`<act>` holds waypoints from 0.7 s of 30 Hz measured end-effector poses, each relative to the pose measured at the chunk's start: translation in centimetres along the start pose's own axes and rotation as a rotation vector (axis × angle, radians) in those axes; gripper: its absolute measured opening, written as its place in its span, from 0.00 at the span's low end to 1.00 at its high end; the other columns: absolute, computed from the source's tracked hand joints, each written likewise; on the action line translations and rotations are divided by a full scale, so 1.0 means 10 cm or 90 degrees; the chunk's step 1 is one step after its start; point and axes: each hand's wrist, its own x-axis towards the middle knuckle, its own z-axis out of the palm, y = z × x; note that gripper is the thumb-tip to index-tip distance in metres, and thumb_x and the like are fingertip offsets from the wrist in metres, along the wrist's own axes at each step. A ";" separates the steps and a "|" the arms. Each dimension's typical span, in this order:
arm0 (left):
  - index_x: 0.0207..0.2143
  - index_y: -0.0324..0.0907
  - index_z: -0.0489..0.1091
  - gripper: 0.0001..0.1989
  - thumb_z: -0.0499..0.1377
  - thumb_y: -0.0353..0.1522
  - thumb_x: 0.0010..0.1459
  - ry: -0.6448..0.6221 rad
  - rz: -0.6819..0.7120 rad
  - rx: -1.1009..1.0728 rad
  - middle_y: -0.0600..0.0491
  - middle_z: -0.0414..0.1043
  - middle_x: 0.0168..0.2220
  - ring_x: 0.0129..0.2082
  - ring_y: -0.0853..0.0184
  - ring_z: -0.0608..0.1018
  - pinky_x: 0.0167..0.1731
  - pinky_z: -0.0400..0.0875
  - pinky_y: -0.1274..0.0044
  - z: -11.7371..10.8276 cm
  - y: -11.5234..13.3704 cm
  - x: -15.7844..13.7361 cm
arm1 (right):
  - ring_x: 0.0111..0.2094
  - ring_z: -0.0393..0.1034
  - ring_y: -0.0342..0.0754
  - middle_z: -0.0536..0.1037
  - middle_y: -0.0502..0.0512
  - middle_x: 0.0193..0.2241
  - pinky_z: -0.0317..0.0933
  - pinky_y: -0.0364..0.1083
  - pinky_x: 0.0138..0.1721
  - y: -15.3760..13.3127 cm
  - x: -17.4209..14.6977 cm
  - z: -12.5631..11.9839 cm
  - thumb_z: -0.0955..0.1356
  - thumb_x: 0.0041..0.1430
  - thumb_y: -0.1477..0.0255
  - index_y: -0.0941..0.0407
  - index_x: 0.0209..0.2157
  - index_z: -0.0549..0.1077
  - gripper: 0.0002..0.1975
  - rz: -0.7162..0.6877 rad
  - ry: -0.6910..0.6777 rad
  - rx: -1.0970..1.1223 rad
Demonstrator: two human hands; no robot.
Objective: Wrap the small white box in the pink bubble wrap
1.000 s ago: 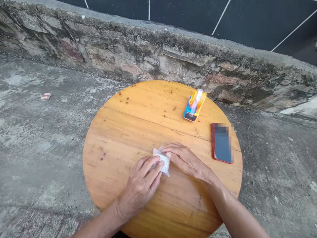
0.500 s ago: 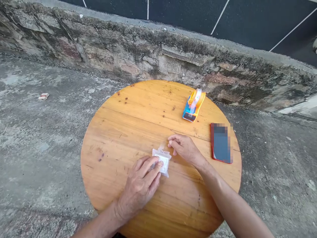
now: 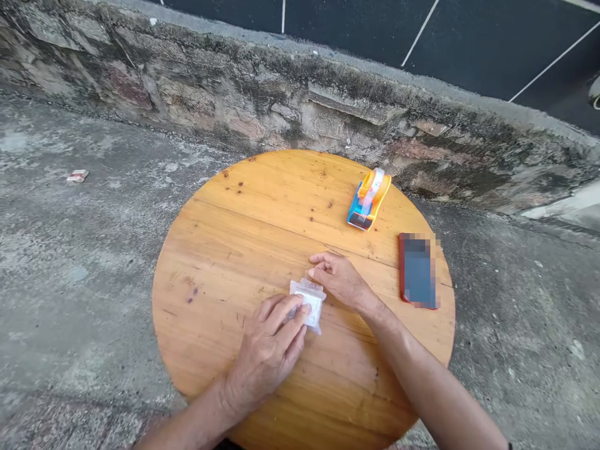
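Observation:
Under the fingers of my left hand (image 3: 272, 334) is a small white package (image 3: 313, 311) in clear plastic wrap, held down against the wooden table. The fingertips lie over its left side and top, hiding part of it. A clear flap of the wrap (image 3: 309, 285) sticks out at the far edge. Just beyond and right of that flap hovers my right hand (image 3: 344, 281). Its index finger and thumb are bent and a little apart, with nothing visible between them.
A blue and orange tape dispenser (image 3: 368, 200) with a roll of tape stands toward the table's far right. Near the right edge lies a phone in a red case (image 3: 417, 272). The round wooden table (image 3: 225, 250) stands before a stone wall (image 3: 262, 106). A small box (image 3: 77, 176) lies on the ground.
My right hand has shifted slightly left, closer to the package's far edge. The flap there appears flatter. My left hand keeps its hold on the package.

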 end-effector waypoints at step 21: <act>0.50 0.38 0.67 0.21 0.58 0.19 0.54 -0.005 -0.004 0.004 0.44 0.70 0.47 0.46 0.58 0.70 0.44 0.72 0.64 0.00 0.01 0.00 | 0.28 0.64 0.41 0.73 0.48 0.27 0.54 0.41 0.31 -0.07 -0.13 -0.08 0.64 0.58 0.77 0.56 0.28 0.71 0.07 -0.175 -0.005 -0.161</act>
